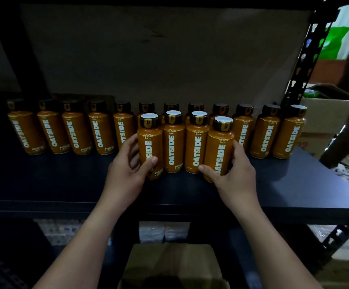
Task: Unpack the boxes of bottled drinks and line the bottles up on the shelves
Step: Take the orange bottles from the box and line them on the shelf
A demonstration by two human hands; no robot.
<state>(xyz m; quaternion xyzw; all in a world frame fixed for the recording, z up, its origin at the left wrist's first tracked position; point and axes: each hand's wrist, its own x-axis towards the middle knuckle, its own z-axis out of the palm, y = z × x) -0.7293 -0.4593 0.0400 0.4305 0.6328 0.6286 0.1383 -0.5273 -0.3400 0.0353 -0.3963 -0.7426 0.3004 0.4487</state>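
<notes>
Orange Oatside bottles stand in a back row (100,132) along the black shelf (294,184), upright, labels facing me, dark caps on top. In front of that row stand four more of them, side by side and touching. My left hand (127,170) curls round the leftmost front bottle (150,142), thumb across its label and fingers behind it. My right hand (236,176) grips the rightmost front bottle (219,149) the same way, thumb low on the label. Between them stand the two middle bottles (185,142), pressed together. Below the shelf edge, a brown cardboard box (169,265) sits under my forearms; I cannot tell what it holds. Off to the right, an open carton (328,109) shows something green inside.
</notes>
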